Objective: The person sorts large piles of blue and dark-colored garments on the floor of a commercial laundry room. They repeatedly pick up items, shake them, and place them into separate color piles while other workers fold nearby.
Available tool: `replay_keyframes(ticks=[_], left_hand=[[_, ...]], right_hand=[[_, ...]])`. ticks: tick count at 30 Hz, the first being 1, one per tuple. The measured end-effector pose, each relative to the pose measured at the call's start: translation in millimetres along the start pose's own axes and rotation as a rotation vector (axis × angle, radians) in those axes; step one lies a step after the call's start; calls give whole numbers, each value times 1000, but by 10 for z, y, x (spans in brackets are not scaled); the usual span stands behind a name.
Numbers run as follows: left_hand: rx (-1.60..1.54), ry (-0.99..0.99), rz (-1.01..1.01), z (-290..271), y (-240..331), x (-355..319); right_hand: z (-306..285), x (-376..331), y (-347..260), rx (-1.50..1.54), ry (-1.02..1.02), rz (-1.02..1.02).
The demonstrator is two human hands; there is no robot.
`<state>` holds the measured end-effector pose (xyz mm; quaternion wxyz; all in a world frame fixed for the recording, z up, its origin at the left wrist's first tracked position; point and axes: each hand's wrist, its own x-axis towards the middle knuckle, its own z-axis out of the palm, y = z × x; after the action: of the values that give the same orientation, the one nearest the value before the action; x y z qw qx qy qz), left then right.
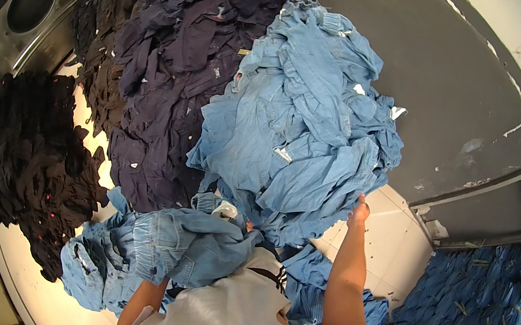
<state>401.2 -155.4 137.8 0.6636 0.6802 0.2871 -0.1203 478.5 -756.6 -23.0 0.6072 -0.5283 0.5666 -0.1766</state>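
A light-blue denim garment with an elastic waistband drapes over my left arm. The cloth hides most of that hand; only a small patch of skin shows at the garment's right end, beside the pile. My right arm stretches forward, and my right hand is at the lower right edge of a large heap of light-blue denim clothes. One finger or the thumb points up, the fingers look apart, and I see no cloth gripped in them. White tags stick out of the heap in places.
A dark purple clothes heap adjoins the blue one on the left, with black clothes beyond it. More blue denim is piled at the right. Steel machines with round openings line the left. A grey wall stands behind, above the tiled floor.
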Motion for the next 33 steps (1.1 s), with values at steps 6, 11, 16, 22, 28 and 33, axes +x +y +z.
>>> replay_keyframes(ticks=[6, 11, 16, 22, 28, 33], left_hand=[[283, 130, 127, 129, 350, 76], [779, 191, 379, 331, 739, 157], [1187, 213, 509, 563, 1174, 171], [1296, 198, 458, 537, 1276, 35], [303, 106, 394, 417, 76, 1], [-11, 447, -260, 245, -523, -350]], right_hand=[[88, 519, -107, 48, -82, 231], [93, 817, -470, -43, -379, 163], [416, -104, -1403, 4, -268, -260], [946, -2839, -1461, 162, -979, -786], [1284, -4825, -703, -657, -1683, -1623], [2018, -4915, -317, -698, -1857, -731]])
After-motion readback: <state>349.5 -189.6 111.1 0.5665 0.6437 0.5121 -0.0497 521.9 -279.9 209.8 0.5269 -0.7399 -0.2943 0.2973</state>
